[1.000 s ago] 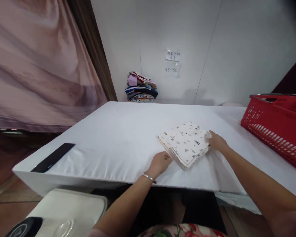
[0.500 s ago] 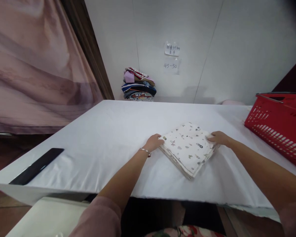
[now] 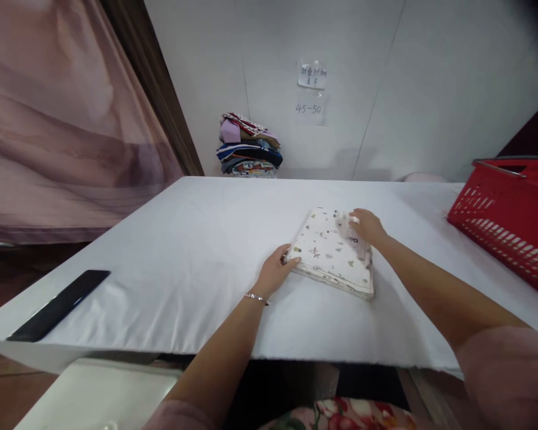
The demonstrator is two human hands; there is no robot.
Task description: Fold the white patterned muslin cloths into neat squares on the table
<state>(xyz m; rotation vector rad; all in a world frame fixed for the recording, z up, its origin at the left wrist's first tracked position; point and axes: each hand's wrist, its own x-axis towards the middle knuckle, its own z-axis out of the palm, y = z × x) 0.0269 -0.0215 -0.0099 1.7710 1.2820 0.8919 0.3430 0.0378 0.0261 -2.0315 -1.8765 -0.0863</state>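
A folded white cloth (image 3: 329,245) with small printed motifs lies on the white-covered table, its layers stacked along the front edge. At its left corner, my left hand (image 3: 275,272) pinches the layers, thumb on top and the other fingers partly hidden at the edge. My right hand (image 3: 368,228) rests over the cloth's far right part, fingers stretched out and apart on the surface, not wrapped round an edge.
The table (image 3: 197,251) carries a dark flat strip (image 3: 60,304) at front left. A red basket (image 3: 511,221) stands at the right. Folded clothes (image 3: 250,146) are stacked by the wall beyond the far edge. A pink curtain (image 3: 72,119) hangs at left; paper notes (image 3: 311,108) are on the wall.
The cloth has turned counter-clockwise, its front corner swinging right. My right hand has let go of the right corner and moved left and away over the top. My left hand keeps its corner.
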